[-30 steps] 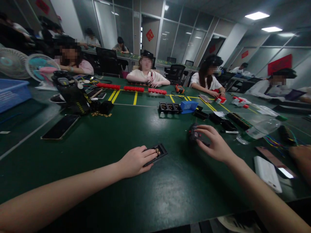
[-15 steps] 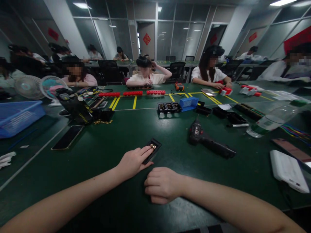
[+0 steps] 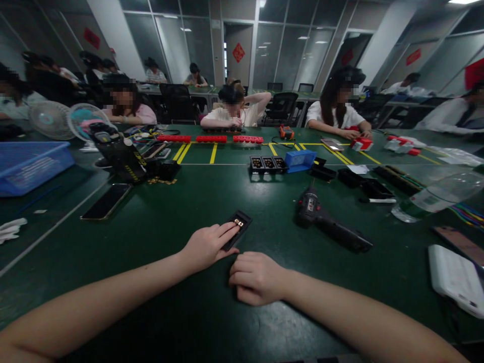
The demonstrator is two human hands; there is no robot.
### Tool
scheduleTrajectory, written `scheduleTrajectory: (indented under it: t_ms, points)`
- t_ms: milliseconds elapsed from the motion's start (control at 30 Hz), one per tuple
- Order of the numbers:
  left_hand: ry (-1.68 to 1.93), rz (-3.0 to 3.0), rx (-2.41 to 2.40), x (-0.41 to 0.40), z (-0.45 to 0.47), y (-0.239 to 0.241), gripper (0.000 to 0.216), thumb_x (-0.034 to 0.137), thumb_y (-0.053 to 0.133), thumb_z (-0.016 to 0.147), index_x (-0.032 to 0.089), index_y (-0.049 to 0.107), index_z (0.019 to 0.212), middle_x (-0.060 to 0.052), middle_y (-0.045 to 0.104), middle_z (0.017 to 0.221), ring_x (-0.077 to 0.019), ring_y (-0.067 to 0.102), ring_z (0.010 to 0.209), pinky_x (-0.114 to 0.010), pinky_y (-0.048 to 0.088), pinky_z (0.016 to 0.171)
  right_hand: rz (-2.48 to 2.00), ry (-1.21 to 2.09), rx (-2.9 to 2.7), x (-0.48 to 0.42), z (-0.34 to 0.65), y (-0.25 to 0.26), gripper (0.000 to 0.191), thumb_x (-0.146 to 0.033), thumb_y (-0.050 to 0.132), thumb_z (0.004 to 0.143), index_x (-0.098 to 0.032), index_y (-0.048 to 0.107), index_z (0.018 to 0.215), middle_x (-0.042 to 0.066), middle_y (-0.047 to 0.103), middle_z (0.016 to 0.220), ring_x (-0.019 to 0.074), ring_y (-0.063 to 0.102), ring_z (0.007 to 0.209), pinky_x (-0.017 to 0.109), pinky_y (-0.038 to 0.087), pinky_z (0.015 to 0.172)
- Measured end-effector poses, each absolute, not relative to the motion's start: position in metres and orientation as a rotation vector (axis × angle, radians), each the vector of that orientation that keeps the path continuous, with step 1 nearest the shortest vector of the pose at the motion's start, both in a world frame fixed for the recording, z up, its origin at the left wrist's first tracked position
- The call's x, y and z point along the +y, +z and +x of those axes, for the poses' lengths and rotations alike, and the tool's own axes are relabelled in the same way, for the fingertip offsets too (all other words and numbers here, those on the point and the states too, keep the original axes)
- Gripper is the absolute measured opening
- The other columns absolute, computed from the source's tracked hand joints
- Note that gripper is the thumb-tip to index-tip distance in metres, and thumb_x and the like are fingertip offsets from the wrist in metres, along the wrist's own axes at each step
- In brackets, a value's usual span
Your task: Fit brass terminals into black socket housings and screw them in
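My left hand [image 3: 206, 245] grips a small black plastic housing [image 3: 245, 220] on the green table, fingertips reaching into it and thumb along its near side. Brass-coloured terminals [image 3: 239, 222] show inside, just past the fingertips; the fingers cover the rest. Close by on the right, my right hand [image 3: 257, 277] rests with its fingers curled in. Whether anything is inside that hand is hidden. A black cordless screwdriver [image 3: 328, 222] lies to the right, its bit pointing away from me.
Black terminal boxes [image 3: 267, 165] stand beside a blue bin [image 3: 300, 161] farther back. A phone [image 3: 107, 201] and a blue basket [image 3: 34, 169] are on the left. To the right lie a plastic bottle [image 3: 434, 196] and a white power bank [image 3: 456, 280]. Co-workers sit across the table.
The view has tilted and shifted slightly. My left hand keeps its hold on the black housing; my right hand stays curled beside it, turned a little.
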State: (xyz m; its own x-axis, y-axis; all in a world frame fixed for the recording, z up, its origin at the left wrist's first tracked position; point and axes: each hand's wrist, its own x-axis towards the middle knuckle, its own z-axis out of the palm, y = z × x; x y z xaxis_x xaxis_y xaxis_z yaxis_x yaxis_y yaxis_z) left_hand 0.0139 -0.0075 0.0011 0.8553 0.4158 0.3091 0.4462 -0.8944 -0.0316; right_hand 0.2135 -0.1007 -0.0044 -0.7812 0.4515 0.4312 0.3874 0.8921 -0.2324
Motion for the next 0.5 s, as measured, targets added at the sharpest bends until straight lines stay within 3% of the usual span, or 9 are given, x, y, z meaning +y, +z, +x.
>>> scheduleTrajectory:
  t_ms: [233, 500]
  points:
    - [-0.555, -2.95, -0.593, -0.008, 0.0, 0.003, 0.048, 0.047, 0.052, 0.099, 0.019, 0.052, 0.138, -0.014, 0.061, 0.135, -0.0246, 0.067, 0.099, -0.036, 0.057, 0.077, -0.641, 0.2, -2.601, -0.1, 0.215, -0.005, 0.013, -0.025, 0.049, 0.092, -0.019, 0.061, 0.094, 0.005, 0.067, 0.088, 0.0174, 0.06, 0.081, 0.031, 0.046, 0.072]
    - [-0.631, -2.929, -0.933, -0.012, -0.005, 0.0, 0.067, 0.053, 0.062, 0.09, 0.011, 0.041, 0.138, -0.017, 0.062, 0.12, -0.0294, 0.068, 0.096, -0.039, 0.058, 0.074, -0.642, 0.237, -2.608, -0.1, 0.215, -0.007, 0.012, -0.025, 0.049, 0.093, -0.019, 0.06, 0.094, 0.005, 0.067, 0.089, 0.0169, 0.059, 0.077, 0.031, 0.044, 0.069]
